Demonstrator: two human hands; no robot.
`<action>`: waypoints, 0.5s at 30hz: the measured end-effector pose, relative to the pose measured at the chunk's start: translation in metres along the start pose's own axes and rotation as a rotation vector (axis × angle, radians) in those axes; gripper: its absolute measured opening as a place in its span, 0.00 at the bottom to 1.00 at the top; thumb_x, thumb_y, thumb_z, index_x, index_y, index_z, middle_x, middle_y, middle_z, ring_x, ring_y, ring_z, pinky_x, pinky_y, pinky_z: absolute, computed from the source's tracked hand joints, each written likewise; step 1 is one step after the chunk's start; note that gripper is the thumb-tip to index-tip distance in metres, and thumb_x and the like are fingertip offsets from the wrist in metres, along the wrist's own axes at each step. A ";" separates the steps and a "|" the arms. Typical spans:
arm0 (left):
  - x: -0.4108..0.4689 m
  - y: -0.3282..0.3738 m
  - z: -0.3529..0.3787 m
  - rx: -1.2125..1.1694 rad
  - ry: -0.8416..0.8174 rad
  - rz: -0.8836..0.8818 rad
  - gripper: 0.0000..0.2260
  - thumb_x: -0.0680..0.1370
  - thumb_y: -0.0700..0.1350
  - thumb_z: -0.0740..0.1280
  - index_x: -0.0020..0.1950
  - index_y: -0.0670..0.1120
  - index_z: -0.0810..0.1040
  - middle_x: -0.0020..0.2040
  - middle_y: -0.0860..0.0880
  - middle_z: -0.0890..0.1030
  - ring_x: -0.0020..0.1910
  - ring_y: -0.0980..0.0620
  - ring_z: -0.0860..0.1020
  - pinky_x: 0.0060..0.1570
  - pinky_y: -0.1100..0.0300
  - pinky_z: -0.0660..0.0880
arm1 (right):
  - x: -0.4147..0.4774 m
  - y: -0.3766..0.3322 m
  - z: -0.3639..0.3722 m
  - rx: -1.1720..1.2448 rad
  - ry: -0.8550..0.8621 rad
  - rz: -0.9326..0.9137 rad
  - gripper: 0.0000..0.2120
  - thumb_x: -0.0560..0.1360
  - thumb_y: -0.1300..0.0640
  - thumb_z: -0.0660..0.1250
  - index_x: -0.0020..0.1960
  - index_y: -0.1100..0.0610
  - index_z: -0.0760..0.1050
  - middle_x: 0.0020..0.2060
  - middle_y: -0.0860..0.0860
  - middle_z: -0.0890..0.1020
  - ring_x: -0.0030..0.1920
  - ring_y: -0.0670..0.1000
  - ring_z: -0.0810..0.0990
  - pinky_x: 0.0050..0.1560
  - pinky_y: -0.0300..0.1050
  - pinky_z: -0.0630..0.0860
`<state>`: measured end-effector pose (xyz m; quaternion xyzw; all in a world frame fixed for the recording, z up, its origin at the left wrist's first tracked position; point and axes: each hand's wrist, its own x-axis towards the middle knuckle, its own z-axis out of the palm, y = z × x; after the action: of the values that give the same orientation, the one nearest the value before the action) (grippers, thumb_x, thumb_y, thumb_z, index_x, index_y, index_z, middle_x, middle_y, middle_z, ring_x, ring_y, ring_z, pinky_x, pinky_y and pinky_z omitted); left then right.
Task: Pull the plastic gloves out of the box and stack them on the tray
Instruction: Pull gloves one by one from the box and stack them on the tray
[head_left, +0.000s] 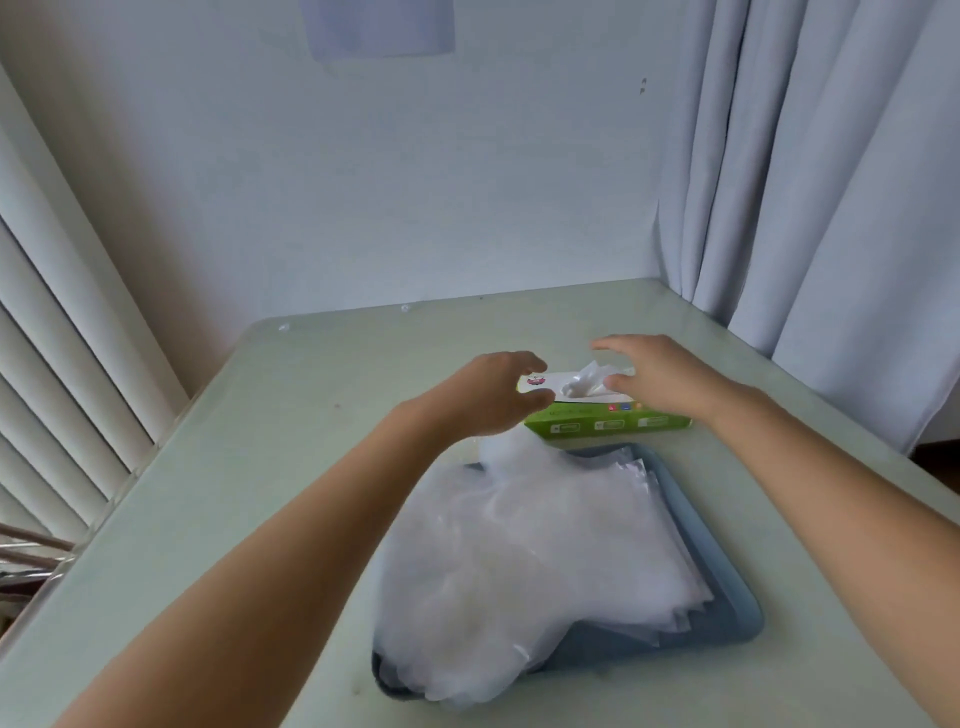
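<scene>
Right hand (665, 382) fingers spread, holding nothing, just right of a glove tuft (587, 382) poking from the green box (613, 423). Left hand (488, 395) curves around the box's left end; grip unclear. Nearer, a glove pile (545, 545) covers a blue tray (727, 618) on a pale green table (260, 415). Beyond are a white wall (415, 182), a grey curtain (805, 182) at right and blinds (57, 338) at left.

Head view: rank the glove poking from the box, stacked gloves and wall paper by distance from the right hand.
1. Poking glove, at the box slot by the right hand.
2. Stacked gloves, on the tray below.
3. Wall paper, high on far wall.
</scene>
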<state>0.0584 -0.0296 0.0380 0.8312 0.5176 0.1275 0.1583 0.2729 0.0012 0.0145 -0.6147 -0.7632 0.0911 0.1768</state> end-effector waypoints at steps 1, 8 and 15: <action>0.013 0.001 0.006 0.009 -0.020 -0.009 0.21 0.81 0.51 0.61 0.73 0.47 0.67 0.70 0.49 0.72 0.68 0.49 0.69 0.63 0.60 0.64 | 0.007 0.000 0.004 0.006 -0.021 -0.001 0.23 0.77 0.60 0.65 0.72 0.55 0.67 0.70 0.53 0.70 0.70 0.53 0.69 0.66 0.40 0.62; 0.054 -0.002 0.044 0.010 -0.170 -0.132 0.23 0.82 0.49 0.58 0.74 0.41 0.62 0.73 0.42 0.66 0.70 0.44 0.66 0.64 0.57 0.62 | 0.023 -0.002 0.035 0.077 0.065 -0.025 0.09 0.73 0.58 0.71 0.53 0.57 0.82 0.50 0.53 0.82 0.49 0.52 0.79 0.47 0.40 0.70; 0.058 -0.014 0.051 -0.027 -0.208 -0.113 0.27 0.82 0.52 0.58 0.78 0.46 0.55 0.79 0.47 0.54 0.77 0.48 0.54 0.71 0.58 0.52 | 0.021 0.013 0.038 0.206 0.229 -0.068 0.03 0.71 0.59 0.72 0.40 0.55 0.85 0.36 0.46 0.81 0.40 0.48 0.79 0.39 0.36 0.72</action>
<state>0.0913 0.0216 -0.0119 0.8072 0.5427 0.0384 0.2290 0.2669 0.0274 -0.0218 -0.5735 -0.7451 0.0922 0.3277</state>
